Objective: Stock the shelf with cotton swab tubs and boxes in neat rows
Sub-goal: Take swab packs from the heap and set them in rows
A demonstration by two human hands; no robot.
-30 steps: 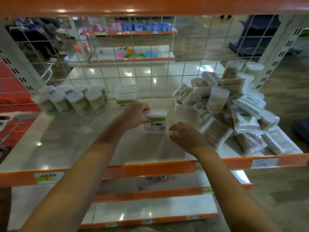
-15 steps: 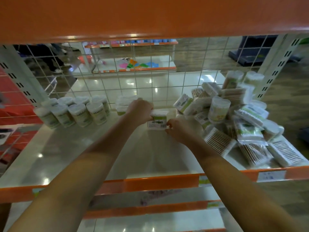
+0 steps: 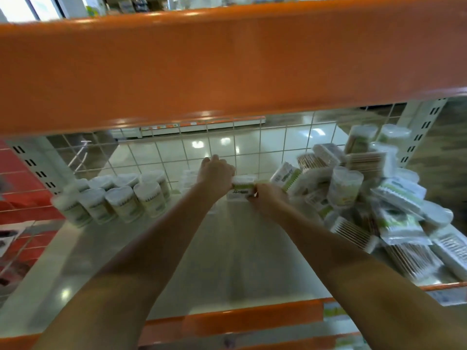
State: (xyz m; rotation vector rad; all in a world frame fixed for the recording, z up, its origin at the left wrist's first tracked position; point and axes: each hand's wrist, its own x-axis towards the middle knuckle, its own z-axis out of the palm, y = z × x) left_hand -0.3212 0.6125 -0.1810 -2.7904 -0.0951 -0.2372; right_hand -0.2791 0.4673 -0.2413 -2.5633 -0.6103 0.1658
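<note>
A small clear cotton swab box (image 3: 241, 188) with a green band stands near the back of the white shelf (image 3: 227, 248), by the wire grid. My left hand (image 3: 214, 173) grips its left side and my right hand (image 3: 265, 200) holds its right side. Just left of it, partly hidden behind my left hand, stand other clear boxes (image 3: 188, 179). Several round swab tubs (image 3: 121, 198) stand in rows at the back left. A loose pile of tubs, boxes and bags (image 3: 366, 195) fills the right side.
The orange beam (image 3: 227, 66) of the shelf above hangs low across the top of the view. A white wire grid (image 3: 252, 145) closes the back. An orange front rail (image 3: 240, 319) edges the shelf. Slotted uprights stand at both back corners.
Both hands have pushed the box farther back toward the wire grid. The camera has dipped lower, so the upper orange beam now covers much more of the view.
</note>
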